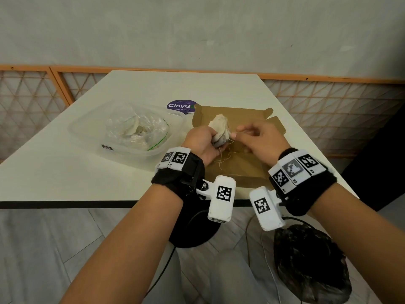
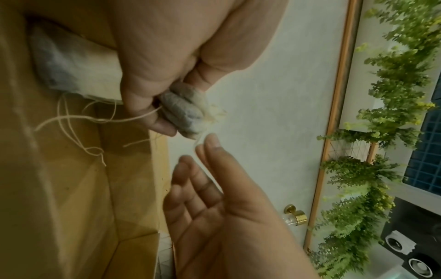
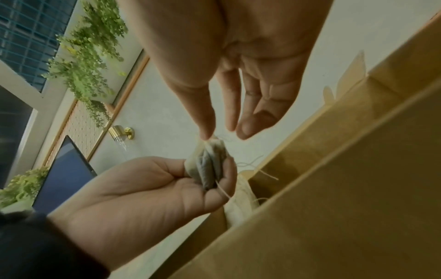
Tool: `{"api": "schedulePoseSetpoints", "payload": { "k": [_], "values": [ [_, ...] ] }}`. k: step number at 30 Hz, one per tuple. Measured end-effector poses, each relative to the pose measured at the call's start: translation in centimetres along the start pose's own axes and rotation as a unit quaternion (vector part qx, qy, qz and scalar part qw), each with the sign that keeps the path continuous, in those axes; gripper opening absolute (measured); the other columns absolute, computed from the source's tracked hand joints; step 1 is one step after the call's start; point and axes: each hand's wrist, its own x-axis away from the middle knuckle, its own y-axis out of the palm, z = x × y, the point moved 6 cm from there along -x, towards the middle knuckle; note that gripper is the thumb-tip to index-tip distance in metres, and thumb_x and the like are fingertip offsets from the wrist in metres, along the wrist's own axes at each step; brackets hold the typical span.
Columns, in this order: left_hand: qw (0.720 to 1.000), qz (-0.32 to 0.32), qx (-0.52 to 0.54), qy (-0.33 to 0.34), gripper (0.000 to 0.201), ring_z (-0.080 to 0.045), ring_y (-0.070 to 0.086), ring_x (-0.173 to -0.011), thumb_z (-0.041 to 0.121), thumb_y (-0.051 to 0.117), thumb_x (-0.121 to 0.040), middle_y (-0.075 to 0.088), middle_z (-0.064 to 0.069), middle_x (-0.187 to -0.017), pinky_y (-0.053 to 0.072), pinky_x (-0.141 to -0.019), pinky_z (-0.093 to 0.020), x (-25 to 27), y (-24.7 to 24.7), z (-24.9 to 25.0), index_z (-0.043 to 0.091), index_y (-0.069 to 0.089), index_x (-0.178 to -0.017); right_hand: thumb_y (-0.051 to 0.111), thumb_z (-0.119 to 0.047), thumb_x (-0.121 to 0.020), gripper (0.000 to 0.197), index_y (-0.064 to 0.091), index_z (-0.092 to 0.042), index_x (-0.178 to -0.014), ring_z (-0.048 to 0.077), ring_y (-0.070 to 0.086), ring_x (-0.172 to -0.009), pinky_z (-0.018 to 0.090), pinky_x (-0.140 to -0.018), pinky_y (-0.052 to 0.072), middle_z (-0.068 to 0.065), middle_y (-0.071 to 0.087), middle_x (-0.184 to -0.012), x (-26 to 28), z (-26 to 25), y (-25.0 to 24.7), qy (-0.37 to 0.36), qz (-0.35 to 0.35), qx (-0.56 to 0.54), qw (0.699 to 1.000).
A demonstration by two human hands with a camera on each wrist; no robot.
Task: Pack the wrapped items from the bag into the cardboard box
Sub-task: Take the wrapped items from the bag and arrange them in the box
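Observation:
My left hand (image 1: pixel 203 139) grips a small bundle of wrapped items (image 1: pixel 219 127), pale pouches with loose strings, above the open cardboard box (image 1: pixel 241 172). In the left wrist view the bundle (image 2: pixel 183 111) sits between my thumb and curled fingers. My right hand (image 1: pixel 235 134) meets the bundle from the right. Its thumb and forefinger pinch a thin string at the bundle's tip (image 3: pixel 210 140), while the other fingers stay straight. Another wrapped item (image 2: pixel 71 71) lies inside the box (image 2: pixel 59 188). The clear plastic bag (image 1: pixel 135 128) with more wrapped items is to the left.
The bag sits in a clear plastic tub (image 1: pixel 83 132) on the white table (image 1: pixel 65 172). A round purple sticker (image 1: pixel 178 106) lies behind the box. The table's front edge is just below my wrists. A black bag (image 1: pixel 311 266) and cables are on the floor.

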Motion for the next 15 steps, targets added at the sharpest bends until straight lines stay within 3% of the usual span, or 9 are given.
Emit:
{"api": "schedulePoseSetpoints", "payload": {
  "k": [3, 6, 8, 11, 13, 15],
  "values": [
    [1.0, -0.012, -0.026, 0.0, 0.041, -0.024, 0.055, -0.077, -0.001, 0.028, -0.093, 0.05, -0.023, -0.121, 0.048, -0.065, -0.036, 0.3, 0.5, -0.2, -0.002, 0.039, -0.132, 0.069, -0.01, -0.082, 0.01, 0.062, -0.016, -0.077, 0.011, 0.057, -0.062, 0.017, -0.063, 0.051, 0.002, 0.062, -0.072, 0.4, -0.1, 1.2, 0.011, -0.058, -0.036, 0.998],
    [0.998, -0.036, -0.043, 0.007, 0.025, -0.02, 0.05, -0.067, 0.0, 0.029, -0.094, 0.053, -0.02, -0.097, 0.048, -0.067, -0.035, 0.4, 1.0, -0.2, -0.002, 0.051, -0.107, 0.067, -0.004, -0.083, 0.014, 0.063, -0.014, -0.073, 0.016, 0.057, -0.063, 0.018, -0.063, 0.051, 0.005, 0.062, -0.068, 0.2, -0.3, 1.7, 0.01, -0.073, -0.054, 0.996],
    [0.997, -0.048, -0.064, 0.023, 0.022, -0.017, 0.051, -0.065, -0.002, 0.029, -0.095, 0.054, -0.015, -0.087, 0.049, -0.068, -0.033, 0.4, 1.0, -0.1, 0.002, 0.05, -0.099, 0.068, -0.01, -0.083, 0.01, 0.065, -0.013, -0.074, 0.019, 0.057, -0.067, 0.025, -0.069, 0.051, 0.007, 0.063, -0.069, 0.0, -0.5, 1.4, 0.008, -0.071, -0.042, 0.997],
    [0.993, -0.038, -0.098, 0.057, 0.027, -0.017, 0.056, -0.069, -0.005, 0.029, -0.094, 0.056, -0.015, -0.093, 0.052, -0.067, -0.029, 0.4, 0.7, 0.4, 0.004, 0.048, -0.111, 0.069, -0.03, -0.082, 0.016, 0.066, -0.015, -0.087, 0.016, 0.059, -0.074, 0.029, -0.075, 0.05, 0.002, 0.063, -0.076, -0.3, -1.2, 0.0, -0.016, -0.017, -0.01, 1.0],
    [0.986, -0.028, -0.139, 0.083, 0.026, -0.02, 0.06, -0.076, -0.004, 0.032, -0.093, 0.058, -0.017, -0.099, 0.053, -0.072, -0.034, 0.3, 0.8, 0.7, 0.004, 0.048, -0.112, 0.069, -0.038, -0.08, 0.028, 0.064, -0.016, -0.097, 0.011, 0.059, -0.075, 0.025, -0.075, 0.049, -0.003, 0.062, -0.08, -0.5, -1.8, -0.8, -0.029, 0.004, -0.001, 1.0],
    [0.98, -0.025, -0.173, 0.094, 0.029, -0.024, 0.062, -0.08, -0.001, 0.037, -0.093, 0.061, -0.018, -0.102, 0.053, -0.08, -0.04, 0.5, 1.1, 0.8, 0.003, 0.048, -0.12, 0.072, -0.036, -0.078, 0.03, 0.064, -0.015, -0.097, 0.007, 0.057, -0.071, 0.02, -0.071, 0.046, -0.004, 0.061, -0.078, -0.6, -2.4, -0.9, -0.038, -0.009, 0.02, 0.999]
  ]
}}
